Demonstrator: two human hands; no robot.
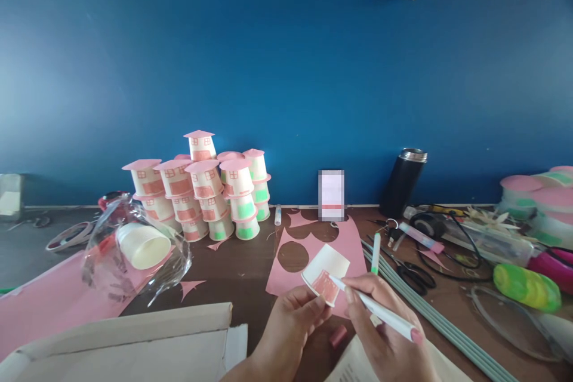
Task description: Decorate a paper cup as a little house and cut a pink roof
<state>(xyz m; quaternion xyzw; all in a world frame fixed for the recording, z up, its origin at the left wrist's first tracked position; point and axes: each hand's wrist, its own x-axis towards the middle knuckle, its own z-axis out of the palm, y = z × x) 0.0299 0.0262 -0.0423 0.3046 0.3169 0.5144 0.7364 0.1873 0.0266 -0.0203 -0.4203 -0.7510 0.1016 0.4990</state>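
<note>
My left hand (293, 325) grips a white paper cup (330, 259) by its rim, with the cup tilted and its side facing me. A red-coloured patch (324, 289) covers part of that side near the rim. Between the fingers of my right hand (385, 322) is a white marker (385, 312) with a red end, its tip touching the cup beside the patch. On the table below lies a small red marker cap (338, 336). Under the cup spreads a pink paper sheet (349, 239) with round holes cut out.
Decorated cups (206, 179) with pink paper roofs stand stacked at the back left. A plastic bag (179, 250) holds more cups. A white box (134, 340) sits front left. Scissors (414, 274), grey-green rods (430, 310) and a black bottle (403, 182) are on the right.
</note>
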